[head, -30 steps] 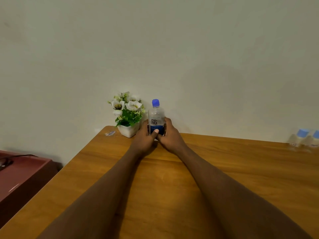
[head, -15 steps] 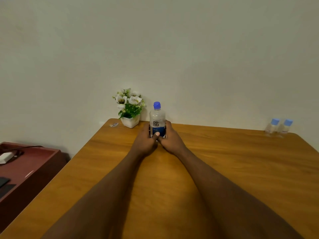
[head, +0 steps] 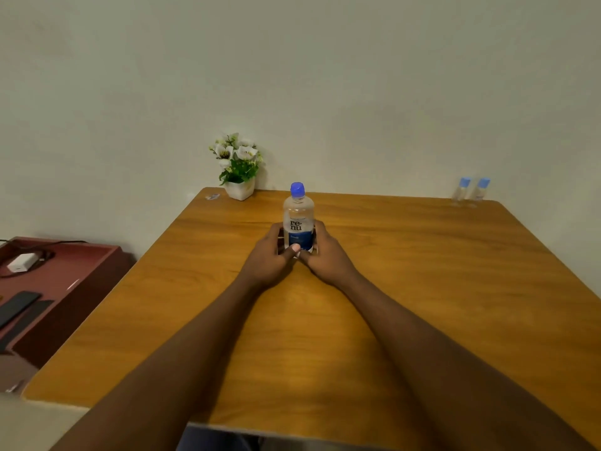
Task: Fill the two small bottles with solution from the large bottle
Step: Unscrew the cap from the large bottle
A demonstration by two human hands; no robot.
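The large clear bottle (head: 298, 216) with a blue cap and a blue-and-white label stands upright on the wooden table (head: 422, 271). My left hand (head: 271, 255) and my right hand (head: 325, 255) wrap round its lower part from either side, thumbs meeting at the front. Two small clear bottles (head: 471, 192) with light blue caps stand side by side at the table's far right corner, well away from both hands.
A white pot of white flowers (head: 239, 169) stands at the table's far left by the wall. A small scrap (head: 212, 196) lies beside it. A low red-brown cabinet (head: 48, 288) to the left carries a white adapter, cables and dark flat items.
Both hands have drawn the large bottle away from the flower pot toward me, to the table's middle. The view has pulled back, showing more of the table and the small bottles.
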